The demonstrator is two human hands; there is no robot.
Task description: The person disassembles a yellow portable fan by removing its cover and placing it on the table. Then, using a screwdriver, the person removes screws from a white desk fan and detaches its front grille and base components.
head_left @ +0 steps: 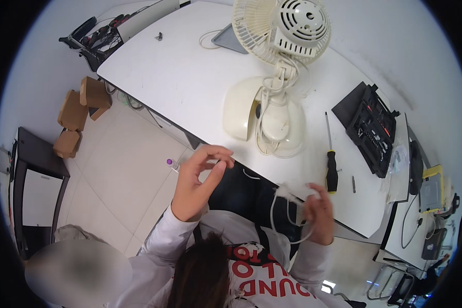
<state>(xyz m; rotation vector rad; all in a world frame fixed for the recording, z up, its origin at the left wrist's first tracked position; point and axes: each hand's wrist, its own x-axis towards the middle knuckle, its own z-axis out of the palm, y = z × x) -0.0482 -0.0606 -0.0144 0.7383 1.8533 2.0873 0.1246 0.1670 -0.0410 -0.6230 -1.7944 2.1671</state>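
Observation:
My left hand is raised in front of the table edge. Its fingers are curved, with a gap to the thumb, and nothing shows between them. Over the front edge at the right, my right hand, slightly blurred, has its fingers curled round a white power cord. The cord loops down beside that hand, and its pale end is smeared by motion. Beyond both hands a cream desk fan stands on the table, with cord wound about its neck. A cream curved shell is beside its base.
On the white table, a yellow-and-black screwdriver lies near a small bit. An open black tool case is at the right. A grey tray lies behind the fan. Cardboard boxes stand on the floor at left.

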